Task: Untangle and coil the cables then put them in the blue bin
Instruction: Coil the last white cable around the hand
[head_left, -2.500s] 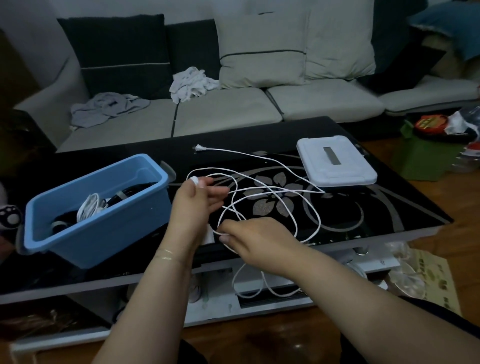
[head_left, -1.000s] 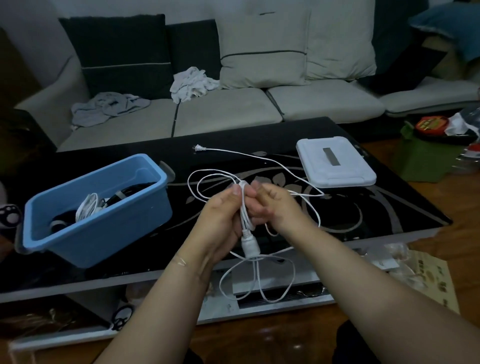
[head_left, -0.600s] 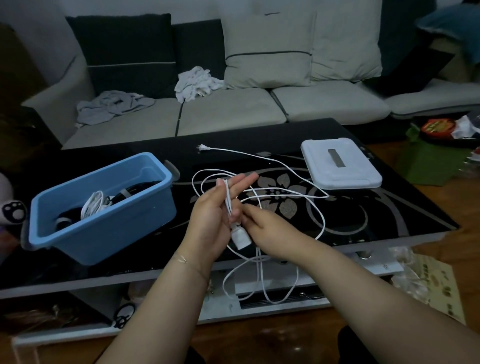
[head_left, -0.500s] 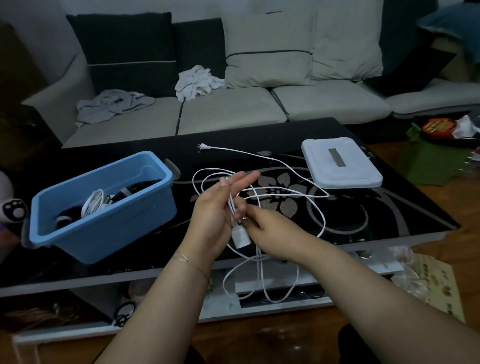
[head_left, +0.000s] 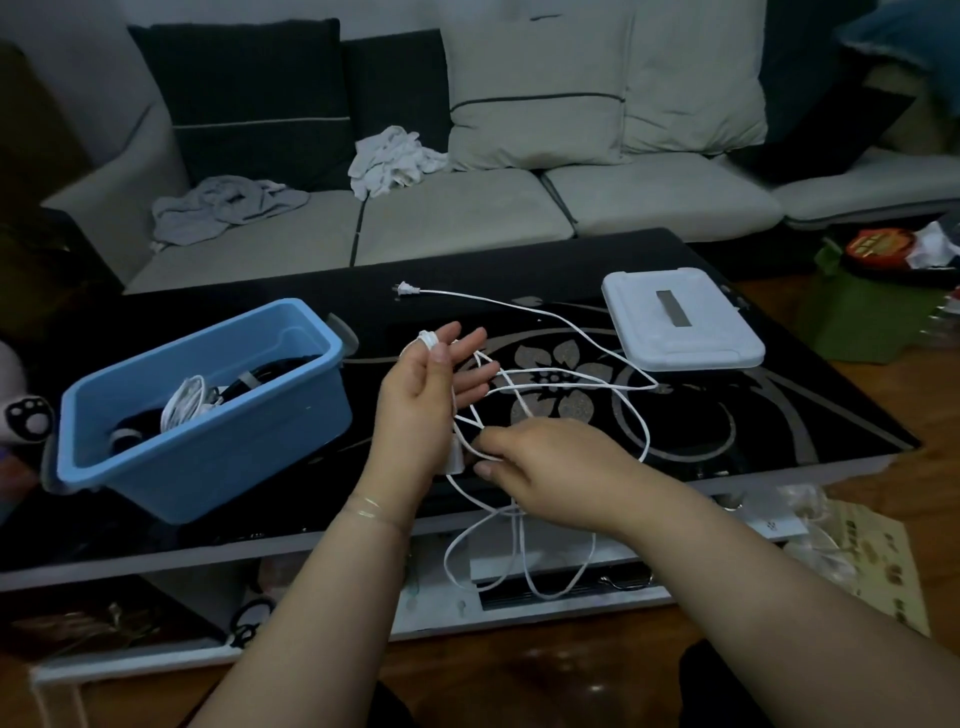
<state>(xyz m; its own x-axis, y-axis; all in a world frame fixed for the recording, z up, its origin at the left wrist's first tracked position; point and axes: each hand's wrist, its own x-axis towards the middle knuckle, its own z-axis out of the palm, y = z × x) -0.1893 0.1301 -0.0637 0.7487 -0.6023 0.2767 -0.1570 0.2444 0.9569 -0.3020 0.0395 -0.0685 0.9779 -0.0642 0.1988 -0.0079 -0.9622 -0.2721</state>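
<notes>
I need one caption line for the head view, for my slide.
Left hand holds white cable loops, right hand pinches a strand, beside the blue bin.

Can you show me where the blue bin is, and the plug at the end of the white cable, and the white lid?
blue bin (head_left: 218, 457), head view, on its front wall.
plug (head_left: 404, 289), head view, on its body at the cable's far end.
white lid (head_left: 680, 325), head view, on its flat top.
</notes>
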